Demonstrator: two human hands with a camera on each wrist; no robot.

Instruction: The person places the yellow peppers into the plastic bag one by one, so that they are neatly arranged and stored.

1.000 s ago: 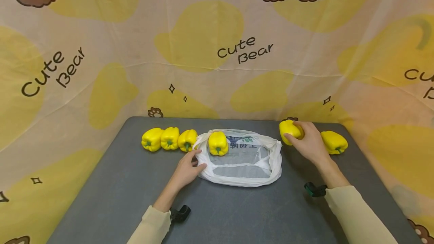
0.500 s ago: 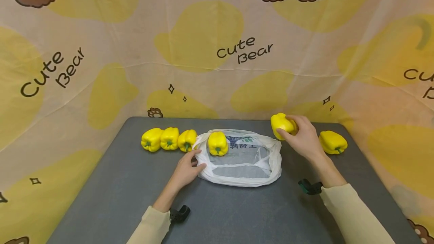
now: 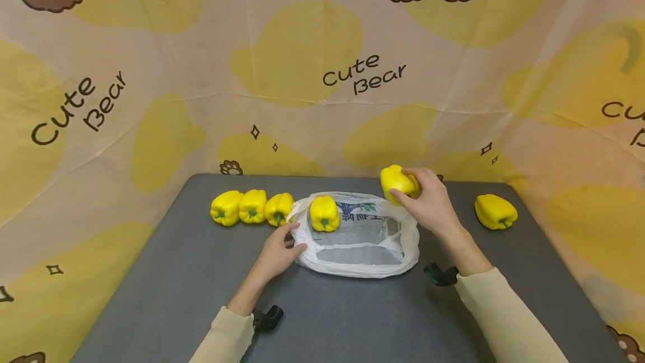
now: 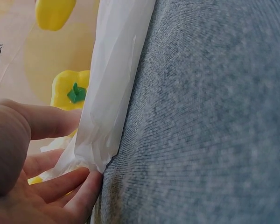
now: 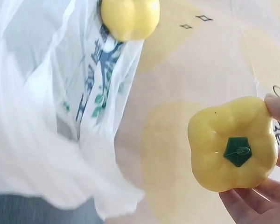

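A yellow bell pepper (image 3: 394, 182) with a green stem is held up by my right hand (image 3: 428, 198), thumb and fingers around its sides. It hangs over the back right rim of a white plastic bag (image 3: 353, 269), whose mouth is spread wide. In the right wrist view the held pepper (image 5: 233, 144) is beside the bag, stem towards the camera. My left hand (image 3: 276, 252) holds the bag's left rim, thumb and fingers at the plastic (image 4: 107, 93). Another yellow bell pepper (image 3: 324, 213) shows within the left of the bag's opening.
Three yellow bell peppers (image 3: 252, 206) stand in a row left of the bag on the grey table (image 3: 353, 318). One more bell pepper (image 3: 496, 212) lies near the right edge. A printed cloth (image 3: 282, 60) hangs behind the table.
My right hand has lifted the bell pepper off the right of the table and carried it leftward to the bag's rim. The left hand and the other peppers have stayed put.
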